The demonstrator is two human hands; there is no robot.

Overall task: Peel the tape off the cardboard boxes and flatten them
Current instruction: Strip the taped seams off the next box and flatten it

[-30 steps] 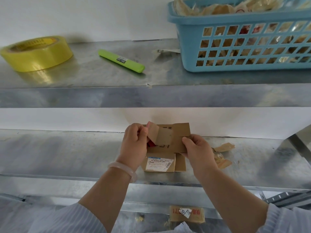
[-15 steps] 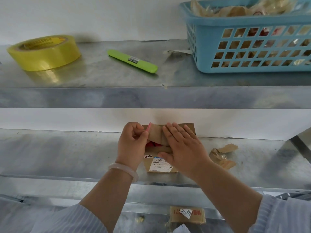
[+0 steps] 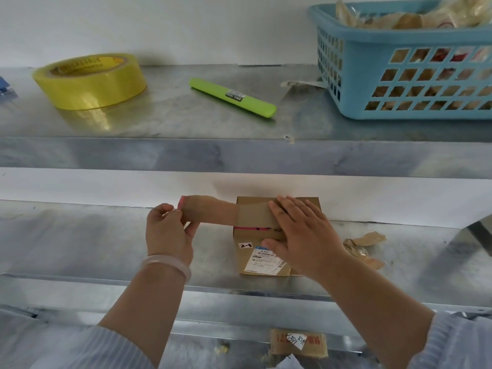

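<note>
Metal shelf (image 3: 80,249) against a white wall (image 3: 186,22): left hand (image 3: 169,235) pinches the tape strip (image 3: 213,210) taut, right hand (image 3: 303,235) presses straight fingers flat on the cardboard box (image 3: 249,255).

Readable marks: few, mostly partial.
Cardboard box (image 3: 247,262) on the middle shelf: small white sticker (image 3: 245,245) handwritten "2-3" (last character unsure); shipping label (image 3: 266,261) with barcode, top line starts "530-", rest too small. Lower box (image 3: 316,344): white slip (image 3: 296,341) handwritten "5391", red print illegible. Print on the yellow tape roll (image 3: 90,83) core and the barcode sticker (image 3: 234,94) on the green pen-shaped tool (image 3: 207,87): unreadable.
</note>
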